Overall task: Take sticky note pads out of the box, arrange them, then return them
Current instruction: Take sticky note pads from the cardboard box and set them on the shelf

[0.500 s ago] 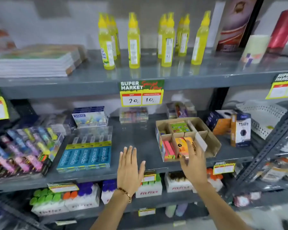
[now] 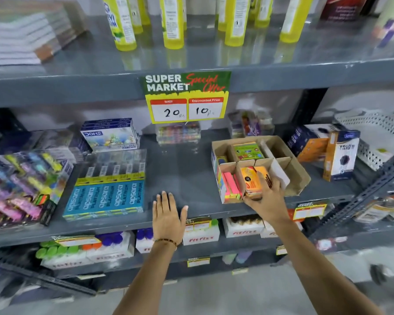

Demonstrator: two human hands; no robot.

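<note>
A brown cardboard box point(image 2: 299, 176) with dividers sits on the middle grey shelf point(image 2: 187, 169). Its front compartments hold pink and yellow sticky note pads point(image 2: 231, 186) on edge and an orange pad stack point(image 2: 251, 180). A green pad point(image 2: 247, 151) lies in a back compartment. My right hand point(image 2: 268, 201) reaches into the front of the box, its fingers closed around the orange pad stack. My left hand point(image 2: 167, 214) hovers flat, fingers spread, over the shelf's front edge, left of the box, holding nothing.
Blue Apsara pencil packs point(image 2: 105, 196) lie left of my left hand, with marker packs point(image 2: 21, 183) further left. Trio boxes point(image 2: 340, 153) and a white basket point(image 2: 373, 135) stand right of the box. Yellow bottles point(image 2: 172, 21) line the upper shelf. A price tag point(image 2: 185, 97) hangs above.
The camera has moved closer to the shelf. My right hand has closed its fingers on the orange pad stack in the box. My left hand stays spread over the shelf edge.
</note>
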